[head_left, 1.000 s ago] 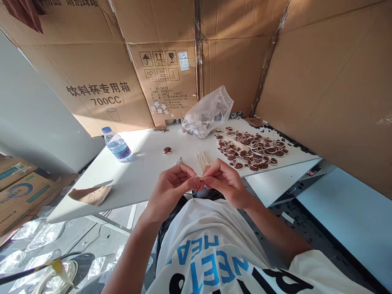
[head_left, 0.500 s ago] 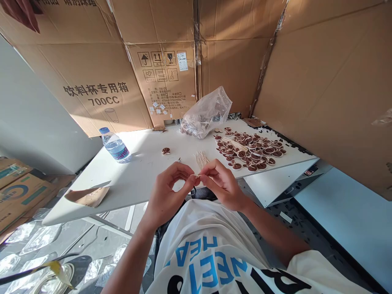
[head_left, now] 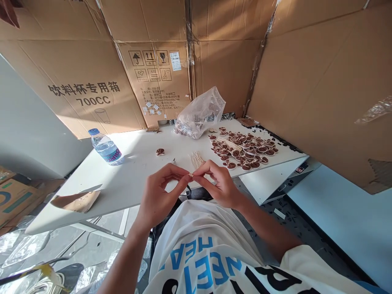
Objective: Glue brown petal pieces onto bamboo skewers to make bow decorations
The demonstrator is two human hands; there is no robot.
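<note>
My left hand (head_left: 167,192) and my right hand (head_left: 219,185) meet fingertip to fingertip above the table's front edge. Both pinch a short piece of cream cord (head_left: 191,174), which seems to have a small knot or loop; the fingers hide most of it. Just behind the hands lies a bundle of loose cream cords (head_left: 196,158). One brown disc-shaped piece (head_left: 159,152) sits by itself on the white table, beyond my left hand. To the right is a heap of similar brown round pieces with cream edges and cord ties (head_left: 245,153).
A clear plastic bag (head_left: 200,116) of brown pieces stands at the back. On the left are a water bottle (head_left: 106,148) and a torn cardboard piece (head_left: 76,201). Tall cardboard sheets (head_left: 226,73) wall in the white table (head_left: 128,183). Plastic wrappers (head_left: 27,249) litter the floor.
Both hands keep their pinch on the cord, with a slight shift of the fingers. The whole view has turned a little to the right, so the scene sits further left.
</note>
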